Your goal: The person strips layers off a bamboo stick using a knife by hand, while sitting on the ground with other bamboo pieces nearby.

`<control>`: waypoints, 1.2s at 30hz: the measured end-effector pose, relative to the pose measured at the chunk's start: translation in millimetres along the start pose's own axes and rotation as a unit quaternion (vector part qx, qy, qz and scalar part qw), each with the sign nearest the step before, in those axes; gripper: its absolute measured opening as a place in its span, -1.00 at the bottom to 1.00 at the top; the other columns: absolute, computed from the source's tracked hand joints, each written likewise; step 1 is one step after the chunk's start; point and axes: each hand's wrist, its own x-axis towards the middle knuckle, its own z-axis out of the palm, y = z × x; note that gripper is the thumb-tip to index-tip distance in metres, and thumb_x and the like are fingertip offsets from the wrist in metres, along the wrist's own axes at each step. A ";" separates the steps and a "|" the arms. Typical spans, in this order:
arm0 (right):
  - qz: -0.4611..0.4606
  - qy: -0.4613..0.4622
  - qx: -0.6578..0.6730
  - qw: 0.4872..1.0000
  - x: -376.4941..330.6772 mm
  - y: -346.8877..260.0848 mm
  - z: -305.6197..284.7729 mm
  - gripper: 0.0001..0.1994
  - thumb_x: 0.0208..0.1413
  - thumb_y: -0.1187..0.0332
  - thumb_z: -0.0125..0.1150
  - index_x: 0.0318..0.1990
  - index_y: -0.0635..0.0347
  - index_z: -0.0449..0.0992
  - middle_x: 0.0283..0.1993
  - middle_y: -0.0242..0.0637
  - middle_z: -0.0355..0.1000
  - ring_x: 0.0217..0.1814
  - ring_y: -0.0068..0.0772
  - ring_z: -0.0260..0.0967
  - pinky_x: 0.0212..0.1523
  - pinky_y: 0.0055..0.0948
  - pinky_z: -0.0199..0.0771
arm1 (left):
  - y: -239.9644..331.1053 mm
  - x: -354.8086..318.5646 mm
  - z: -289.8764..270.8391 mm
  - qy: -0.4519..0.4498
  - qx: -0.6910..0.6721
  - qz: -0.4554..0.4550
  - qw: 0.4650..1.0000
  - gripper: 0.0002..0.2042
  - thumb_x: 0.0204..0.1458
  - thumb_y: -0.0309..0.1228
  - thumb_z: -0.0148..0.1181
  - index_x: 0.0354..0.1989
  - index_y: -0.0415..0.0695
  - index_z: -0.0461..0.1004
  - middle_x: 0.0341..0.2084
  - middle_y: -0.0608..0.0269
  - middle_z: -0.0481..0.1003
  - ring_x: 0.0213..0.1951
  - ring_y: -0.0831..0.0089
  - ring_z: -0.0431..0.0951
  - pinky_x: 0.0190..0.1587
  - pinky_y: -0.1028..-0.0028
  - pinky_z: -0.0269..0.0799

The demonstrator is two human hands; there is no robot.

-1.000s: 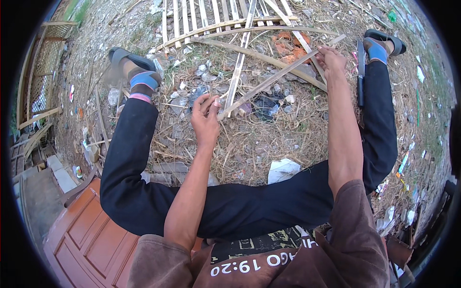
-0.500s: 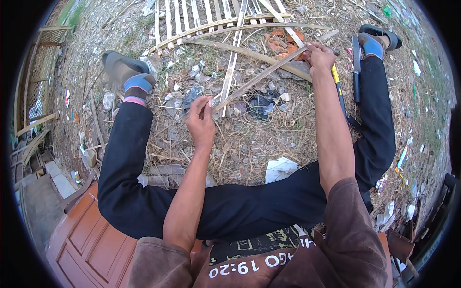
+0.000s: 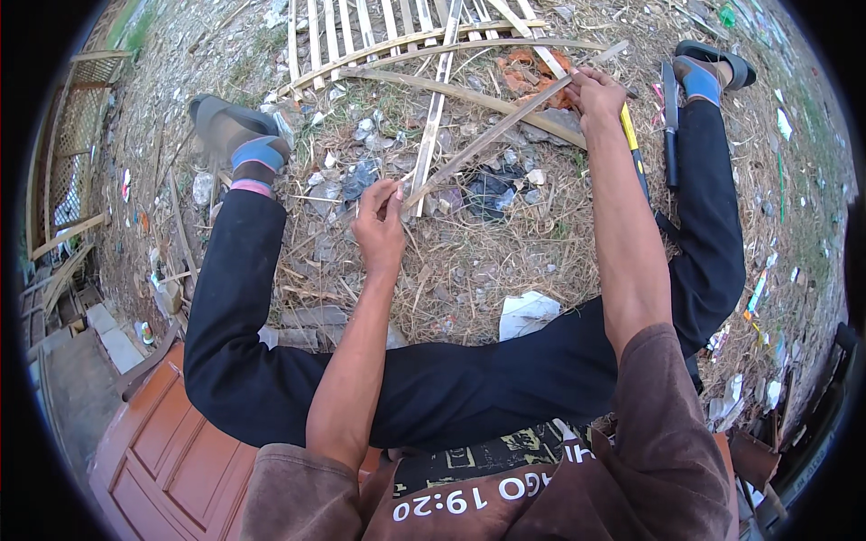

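Note:
A long, thin strip of wood or bamboo (image 3: 496,132) runs slantwise between my hands, above the littered ground. My right hand (image 3: 595,95) is closed around its upper part, and the far end sticks out beyond the fingers. Lower down, my left hand (image 3: 379,224) pinches near the other end between thumb and fingers. Behind the strip lie a pale slat (image 3: 436,122) and a curved, flat slat (image 3: 478,101). A long knife with a black handle (image 3: 670,162) rests beside my right leg. Next to it is a tool with a yellow and black handle (image 3: 631,135), partly hidden by my right forearm.
A slatted frame of pale strips (image 3: 361,36) lies at the far side. My outstretched legs border the ground on both sides. Dry grass, stones, a black plastic scrap (image 3: 492,192) and a white piece (image 3: 529,314) are scattered between. A reddish-brown panelled door (image 3: 171,442) lies at lower left.
The strip's far end has dipped slightly away from me, and my right hand has shifted a little left and farther out. My left hand has hardly moved.

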 end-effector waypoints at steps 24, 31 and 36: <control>-0.015 -0.016 -0.016 1.000 1.6 5.7 -2.4 -0.83 0.05 0.57 0.31 -0.22 0.39 0.47 -0.29 -0.16 0.51 -0.38 -0.37 0.55 -0.37 -0.52 0.69 | 19.0 -4.7 -0.2 0.011 -0.071 0.008 0.997 -0.59 0.03 -0.69 0.26 0.06 -0.25 0.31 -0.27 0.07 0.58 -0.19 0.44 0.60 -0.10 0.49 0.54; -0.016 -0.013 -0.015 1.000 2.8 4.3 -3.5 -0.84 0.05 0.57 0.31 -0.23 0.39 0.48 -0.30 -0.17 0.52 -0.39 -0.39 0.55 -0.40 -0.54 0.67 | 14.9 -3.2 -2.0 0.010 -0.068 0.023 0.997 -0.67 0.04 -0.70 0.23 -0.01 -0.25 0.38 -0.30 0.06 0.61 -0.21 0.43 0.64 -0.16 0.50 0.58; -0.011 -0.018 -0.039 0.999 2.5 -0.1 -3.0 -0.82 0.06 0.50 0.36 -0.23 0.30 0.48 -0.32 -0.29 0.50 -0.40 -0.50 0.50 -0.41 -0.60 0.61 | 13.3 -7.8 -4.9 0.011 -0.067 0.019 0.998 -0.70 0.04 -0.69 0.24 -0.06 -0.25 0.38 -0.30 0.07 0.61 -0.20 0.45 0.63 -0.15 0.51 0.56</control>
